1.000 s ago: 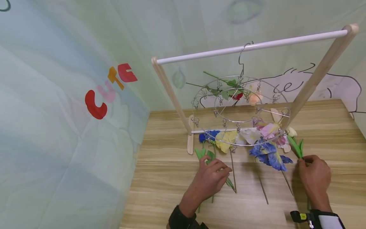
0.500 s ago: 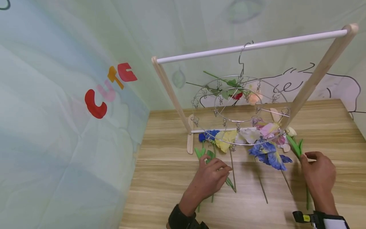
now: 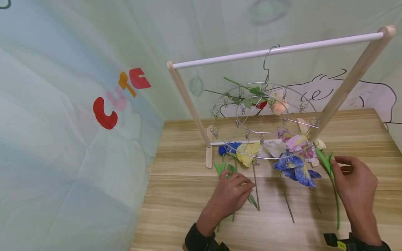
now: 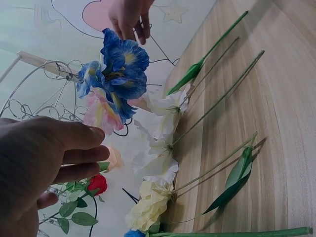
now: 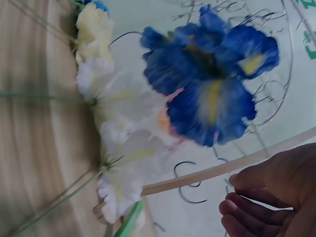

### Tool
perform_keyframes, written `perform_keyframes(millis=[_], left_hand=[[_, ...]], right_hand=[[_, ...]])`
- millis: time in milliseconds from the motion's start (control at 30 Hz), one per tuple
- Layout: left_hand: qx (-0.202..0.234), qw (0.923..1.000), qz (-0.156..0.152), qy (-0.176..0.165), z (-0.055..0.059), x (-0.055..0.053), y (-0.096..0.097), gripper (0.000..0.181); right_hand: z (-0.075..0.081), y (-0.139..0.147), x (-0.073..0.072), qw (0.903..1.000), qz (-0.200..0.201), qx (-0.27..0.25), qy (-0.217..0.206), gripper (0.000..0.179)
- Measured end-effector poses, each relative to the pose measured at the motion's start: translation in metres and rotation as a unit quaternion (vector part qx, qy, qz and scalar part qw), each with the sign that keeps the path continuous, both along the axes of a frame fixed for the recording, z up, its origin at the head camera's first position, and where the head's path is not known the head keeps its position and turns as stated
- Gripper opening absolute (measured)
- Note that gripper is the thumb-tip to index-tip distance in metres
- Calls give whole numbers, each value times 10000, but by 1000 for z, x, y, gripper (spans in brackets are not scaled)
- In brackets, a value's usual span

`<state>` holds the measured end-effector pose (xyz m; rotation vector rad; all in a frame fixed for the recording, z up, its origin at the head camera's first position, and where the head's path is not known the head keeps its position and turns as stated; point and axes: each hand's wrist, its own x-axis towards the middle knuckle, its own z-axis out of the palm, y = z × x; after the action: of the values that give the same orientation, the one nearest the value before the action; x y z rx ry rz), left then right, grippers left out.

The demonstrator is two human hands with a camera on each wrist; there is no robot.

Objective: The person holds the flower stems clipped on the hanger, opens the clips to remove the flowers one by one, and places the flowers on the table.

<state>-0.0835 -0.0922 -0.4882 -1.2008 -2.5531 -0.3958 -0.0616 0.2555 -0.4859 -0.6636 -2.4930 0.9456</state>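
Observation:
At the right in the head view, my right hand (image 3: 358,188) has its fingers gently bent, thumb and fingertips close by the green leaves (image 3: 327,164) of a white tulip (image 3: 319,144). The right wrist view shows nothing between those fingers, the leaf (image 5: 129,219) lying apart. A blue iris (image 3: 295,169) lies left of that tulip. My left hand (image 3: 230,195) hovers with relaxed fingers over green stems, below a blue rose (image 3: 222,150) and a yellow flower (image 3: 248,153). In the left wrist view its fingers (image 4: 81,155) hold nothing. White lilies (image 3: 274,149) lie between the hands.
A wooden stand with a white bar (image 3: 226,60) rises behind the flowers. From it hangs a round wire hanger (image 3: 262,133) with several clips. A red rose (image 3: 260,105) and a peach rose (image 3: 279,106) are behind the rings. A printed cloth (image 3: 94,157) covers the walls.
My right hand has let go of the white tulip and shifted right and slightly up, with its fingers loosening. More of the tulip's stem shows. My left hand has stayed in place.

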Motion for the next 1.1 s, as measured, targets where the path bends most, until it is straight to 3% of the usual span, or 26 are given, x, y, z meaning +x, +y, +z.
perform_keyframes(millis=[333,567,800,1100], left_hand=[[-54,9999,-20,-105,2,1,0,11],[-134,9992,-7,-369,3,1,1,14],[-205,9988,18,-433,4,1,0,16],[-72,9996,-81,-257,3,1,0,15]], right_hand=[[25,-17,2,9956,733,-249,523,36],[29,-22,-2,9864,1324,-272,935,44],[32,-28,-8,9825,1588,-224,948,47],[32,-34,-11,9792,1802,-245,899,45]])
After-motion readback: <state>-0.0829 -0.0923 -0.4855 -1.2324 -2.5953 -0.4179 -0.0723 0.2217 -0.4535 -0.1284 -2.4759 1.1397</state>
